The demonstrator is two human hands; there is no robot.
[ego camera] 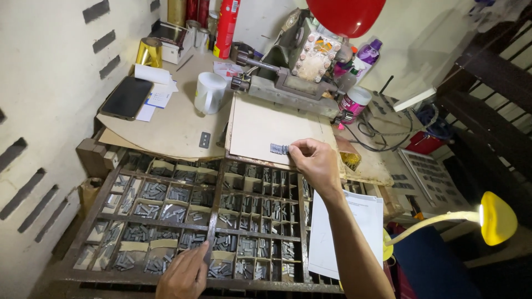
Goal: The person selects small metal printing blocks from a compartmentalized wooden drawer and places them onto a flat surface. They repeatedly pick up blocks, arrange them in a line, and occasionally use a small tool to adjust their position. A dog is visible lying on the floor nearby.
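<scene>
Right hand pinches a short row of metal type on the board. Left hand, cut off by the frame edge, fingers curled together, rests on the type case; any held piece is indiscernible.

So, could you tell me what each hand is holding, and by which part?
The right hand pinches the right end of a short row of metal type on the board. The left hand touches the type case; any hold is unclear.
</scene>
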